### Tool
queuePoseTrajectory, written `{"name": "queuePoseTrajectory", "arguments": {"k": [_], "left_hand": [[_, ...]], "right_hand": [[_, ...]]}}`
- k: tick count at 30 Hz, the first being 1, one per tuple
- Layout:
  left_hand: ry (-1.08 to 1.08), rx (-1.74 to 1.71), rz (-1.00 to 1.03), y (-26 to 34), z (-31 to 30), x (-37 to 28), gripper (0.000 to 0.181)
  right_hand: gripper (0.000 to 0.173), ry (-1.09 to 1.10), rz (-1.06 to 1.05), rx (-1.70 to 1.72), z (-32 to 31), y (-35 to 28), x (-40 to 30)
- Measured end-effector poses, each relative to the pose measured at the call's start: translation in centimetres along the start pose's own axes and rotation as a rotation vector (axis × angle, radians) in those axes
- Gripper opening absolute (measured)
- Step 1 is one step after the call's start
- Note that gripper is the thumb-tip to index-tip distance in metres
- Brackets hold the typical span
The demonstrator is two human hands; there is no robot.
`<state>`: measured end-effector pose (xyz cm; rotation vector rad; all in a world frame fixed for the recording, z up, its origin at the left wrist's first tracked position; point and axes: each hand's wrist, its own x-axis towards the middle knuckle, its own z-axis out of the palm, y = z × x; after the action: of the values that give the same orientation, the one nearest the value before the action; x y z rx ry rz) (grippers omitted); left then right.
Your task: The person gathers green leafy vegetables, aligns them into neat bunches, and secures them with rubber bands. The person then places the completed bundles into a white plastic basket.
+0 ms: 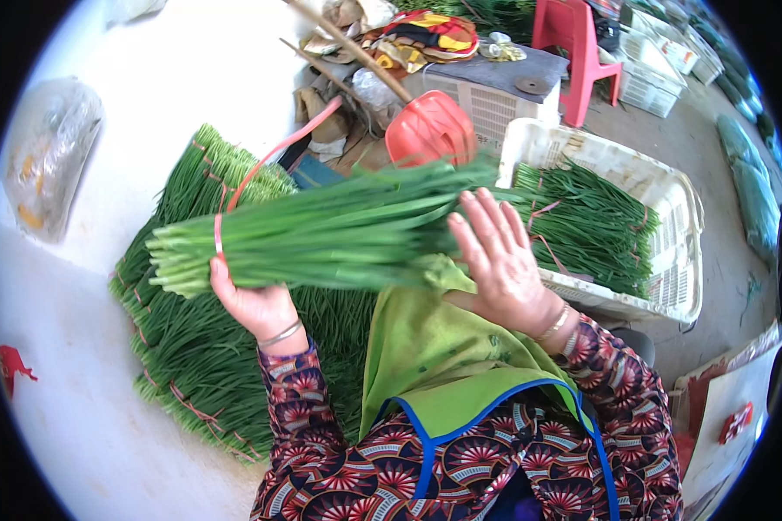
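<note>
My left hand [255,306] grips a bundle of long green leafy stalks, which look like garlic chives [326,234], from below near the pale cut ends. A pink tie [218,234] circles the bundle there, and a loose strip of it sticks up. At the leafy end, my right hand [505,267] is spread flat with fingers apart, beside or touching the blurred leaf tips. Beneath and to the left lies a large pile of tied chive bundles [215,352], partly hidden by my arm and the held bundle. A green apron [443,365] covers my lap.
To the right, a white plastic crate [678,215] holds more tied chives [593,228]. Ahead stand a red plastic scoop [430,130] with a wooden handle, a covered crate [495,71] and a red chair [577,58]. A clear plastic bag [52,159] lies far left.
</note>
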<state>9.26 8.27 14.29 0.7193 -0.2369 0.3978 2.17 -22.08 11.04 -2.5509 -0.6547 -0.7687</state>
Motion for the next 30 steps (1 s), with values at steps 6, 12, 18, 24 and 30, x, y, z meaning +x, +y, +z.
{"name": "queuePoseTrajectory", "arguments": {"k": [6,12,18,24,30], "left_hand": [[0.123,0.103,-0.25,-3.2,-3.3,-7.1,0.053],[0.428,0.054,-0.751,-3.9,-9.3,-16.0,0.046],[0.196,0.57,-1.471,1.8,-10.4,-13.4,0.047],[-1.11,1.669,-0.055,-2.9,-0.6,-9.2,0.076],[-1.241,1.487,-0.004,-11.5,-5.8,-4.9,0.107]], "right_hand": [[0.069,0.1,-0.068,-0.198,0.6,0.7,-3.6],[0.046,-0.165,-0.047,-0.091,2.2,1.7,-9.4],[0.035,-0.138,-0.027,-0.048,3.2,2.9,-7.9],[0.033,-0.105,-0.017,-0.145,3.3,3.0,-4.9],[0.039,0.059,-0.424,0.184,1.2,-2.7,-4.2]]}}
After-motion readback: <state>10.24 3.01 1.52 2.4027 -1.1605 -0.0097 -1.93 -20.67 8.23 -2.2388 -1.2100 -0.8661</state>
